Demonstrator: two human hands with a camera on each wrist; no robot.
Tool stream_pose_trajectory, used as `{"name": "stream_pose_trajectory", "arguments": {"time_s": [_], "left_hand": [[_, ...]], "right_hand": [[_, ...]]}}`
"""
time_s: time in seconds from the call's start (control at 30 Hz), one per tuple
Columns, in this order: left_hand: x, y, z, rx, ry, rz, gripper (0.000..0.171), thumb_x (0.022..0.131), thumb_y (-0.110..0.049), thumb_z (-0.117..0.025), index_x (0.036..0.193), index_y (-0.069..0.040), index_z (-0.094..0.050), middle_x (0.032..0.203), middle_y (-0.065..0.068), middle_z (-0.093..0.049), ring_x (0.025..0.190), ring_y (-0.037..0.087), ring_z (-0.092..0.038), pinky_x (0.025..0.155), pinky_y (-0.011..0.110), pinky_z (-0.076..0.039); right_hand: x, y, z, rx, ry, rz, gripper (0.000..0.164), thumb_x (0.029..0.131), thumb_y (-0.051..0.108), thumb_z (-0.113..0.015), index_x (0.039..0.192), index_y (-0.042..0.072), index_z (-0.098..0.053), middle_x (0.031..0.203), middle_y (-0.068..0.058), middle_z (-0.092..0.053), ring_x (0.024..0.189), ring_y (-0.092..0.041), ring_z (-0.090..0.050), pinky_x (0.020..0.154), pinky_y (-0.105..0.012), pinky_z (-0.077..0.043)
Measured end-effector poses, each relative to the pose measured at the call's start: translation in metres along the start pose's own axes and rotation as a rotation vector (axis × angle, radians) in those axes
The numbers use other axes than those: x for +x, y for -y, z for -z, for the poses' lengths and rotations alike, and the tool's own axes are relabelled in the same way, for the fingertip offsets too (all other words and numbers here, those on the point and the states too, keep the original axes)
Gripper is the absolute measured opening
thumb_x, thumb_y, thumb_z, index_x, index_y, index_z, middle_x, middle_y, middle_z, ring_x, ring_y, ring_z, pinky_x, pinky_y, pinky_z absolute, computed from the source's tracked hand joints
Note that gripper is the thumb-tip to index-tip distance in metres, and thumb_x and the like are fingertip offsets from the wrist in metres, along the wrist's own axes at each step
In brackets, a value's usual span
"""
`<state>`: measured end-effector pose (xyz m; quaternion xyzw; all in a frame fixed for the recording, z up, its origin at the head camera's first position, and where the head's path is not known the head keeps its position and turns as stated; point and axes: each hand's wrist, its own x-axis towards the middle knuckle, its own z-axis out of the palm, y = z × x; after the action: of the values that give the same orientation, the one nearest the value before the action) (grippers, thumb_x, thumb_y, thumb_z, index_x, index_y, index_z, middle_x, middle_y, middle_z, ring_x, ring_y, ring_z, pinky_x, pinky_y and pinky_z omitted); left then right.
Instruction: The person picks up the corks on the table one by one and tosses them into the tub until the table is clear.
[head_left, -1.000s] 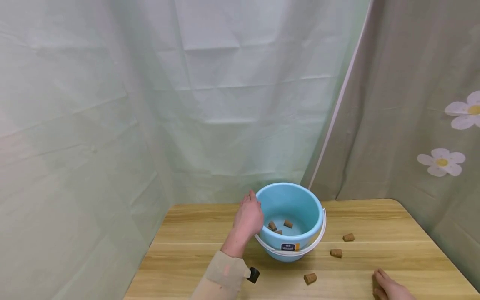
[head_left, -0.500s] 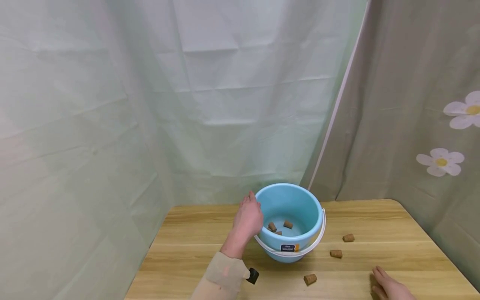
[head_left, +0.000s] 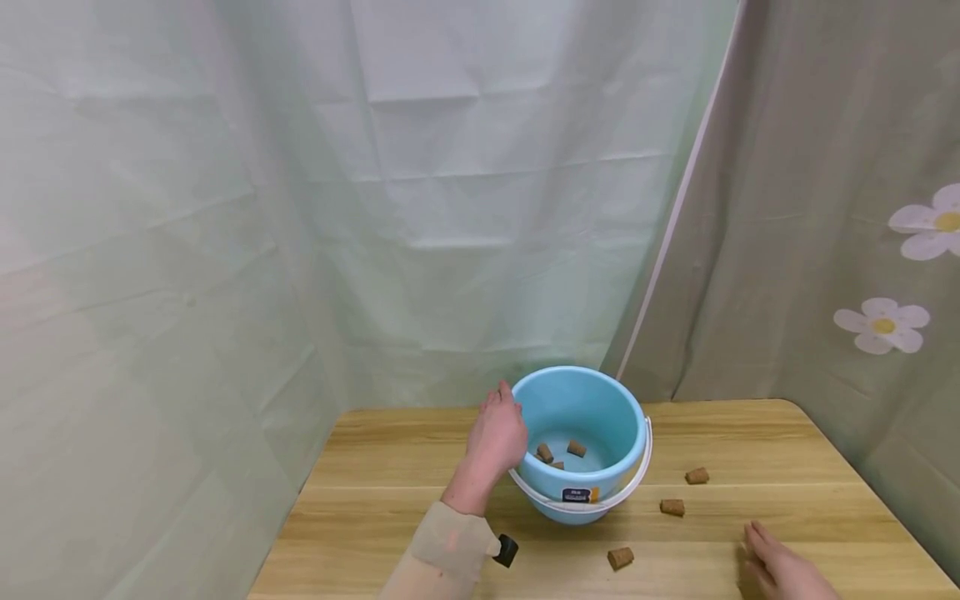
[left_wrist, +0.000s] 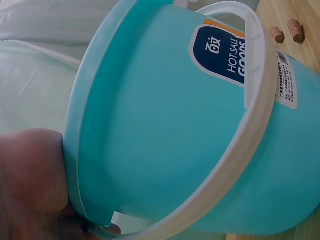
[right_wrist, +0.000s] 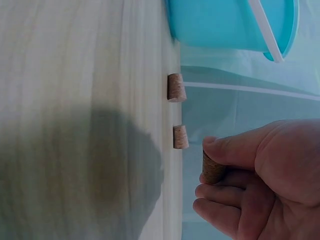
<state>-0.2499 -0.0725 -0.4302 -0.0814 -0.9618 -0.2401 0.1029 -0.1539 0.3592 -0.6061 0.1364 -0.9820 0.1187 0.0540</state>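
A light blue bucket [head_left: 581, 417] with a white handle [head_left: 600, 505] stands upright on the wooden table. My left hand [head_left: 498, 429] grips its left rim, with the thumb side against the rim in the left wrist view. Several brown corks [head_left: 576, 448] lie on the bucket's floor. At the lower right, my right hand [head_left: 787, 568] is over the table. The right wrist view shows it pinching a tapered cork [right_wrist: 213, 169] between thumb and fingers, with a shadow on the wood beside it.
Three loose corks lie on the table: a near cork [head_left: 620, 557] in front of the bucket, a middle cork [head_left: 672, 507] and a far cork [head_left: 697, 475] to its right. A pale curtain [head_left: 465, 250] hangs behind, and a grey flowered curtain [head_left: 780, 250] on the right.
My right hand has shifted slightly forward, away from the table's front. The left hand and the bucket stay where they were.
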Motion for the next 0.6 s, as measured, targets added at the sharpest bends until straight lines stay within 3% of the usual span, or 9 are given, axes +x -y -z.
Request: {"name": "stream_pose_trajectory", "arguments": {"time_s": [0.1, 0.17, 0.23, 0.33, 0.47, 0.6], "left_hand": [[0.0, 0.0, 0.0, 0.0, 0.004, 0.001, 0.055, 0.114, -0.014, -0.043, 0.154, 0.022, -0.034, 0.153, 0.037, -0.05, 0.149, 0.046, -0.045, 0.124, 0.052, -0.036], [0.0, -0.001, 0.001, -0.002, 0.005, 0.003, 0.055, 0.114, -0.014, -0.043, 0.154, 0.022, -0.034, 0.153, 0.037, -0.05, 0.149, 0.046, -0.044, 0.124, 0.053, -0.036], [0.0, -0.001, 0.001, -0.001, 0.004, 0.007, 0.054, 0.114, -0.014, -0.043, 0.154, 0.022, -0.034, 0.152, 0.037, -0.051, 0.148, 0.046, -0.045, 0.123, 0.053, -0.037], [0.0, -0.001, 0.001, 0.001, -0.001, 0.011, 0.054, 0.114, -0.013, -0.044, 0.154, 0.022, -0.035, 0.151, 0.037, -0.052, 0.148, 0.046, -0.046, 0.123, 0.053, -0.038], [0.0, -0.002, 0.001, 0.006, -0.001, 0.012, 0.054, 0.114, -0.013, -0.044, 0.153, 0.023, -0.035, 0.151, 0.037, -0.052, 0.147, 0.045, -0.046, 0.123, 0.053, -0.038], [0.001, -0.002, 0.002, 0.008, 0.003, 0.01, 0.054, 0.114, -0.013, -0.044, 0.153, 0.022, -0.035, 0.152, 0.036, -0.051, 0.148, 0.046, -0.046, 0.123, 0.053, -0.038]], "right_hand": [[0.002, -0.021, -0.022, -0.069, -0.121, 0.061, 0.067, 0.104, 0.044, -0.067, 0.123, -0.02, -0.066, 0.123, -0.036, -0.069, 0.105, -0.044, -0.074, 0.085, -0.044, -0.063], [0.003, -0.02, -0.02, -0.033, -0.118, 0.068, 0.068, 0.106, 0.045, -0.064, 0.127, -0.02, -0.064, 0.125, -0.039, -0.066, 0.106, -0.046, -0.073, 0.086, -0.047, -0.063], [0.003, -0.009, -0.007, 0.007, -0.106, 0.044, 0.058, 0.102, 0.026, -0.076, 0.132, -0.021, -0.061, 0.13, -0.042, -0.063, 0.111, -0.044, -0.073, 0.087, -0.048, -0.062], [0.003, 0.02, 0.025, 0.089, -0.05, -0.005, 0.055, 0.094, 0.005, -0.08, 0.134, -0.024, -0.057, 0.133, -0.047, -0.057, 0.115, -0.05, -0.07, 0.09, -0.056, -0.06], [0.004, 0.05, 0.056, 0.095, -0.037, -0.032, 0.048, 0.092, -0.002, -0.078, 0.129, -0.026, -0.059, 0.131, -0.047, -0.058, 0.112, -0.055, -0.069, 0.09, -0.058, -0.059], [0.007, 0.062, 0.068, 0.104, -0.039, -0.04, 0.047, 0.094, -0.002, -0.076, 0.13, -0.026, -0.058, 0.133, -0.047, -0.057, 0.113, -0.055, -0.068, 0.089, -0.057, -0.059]]}}
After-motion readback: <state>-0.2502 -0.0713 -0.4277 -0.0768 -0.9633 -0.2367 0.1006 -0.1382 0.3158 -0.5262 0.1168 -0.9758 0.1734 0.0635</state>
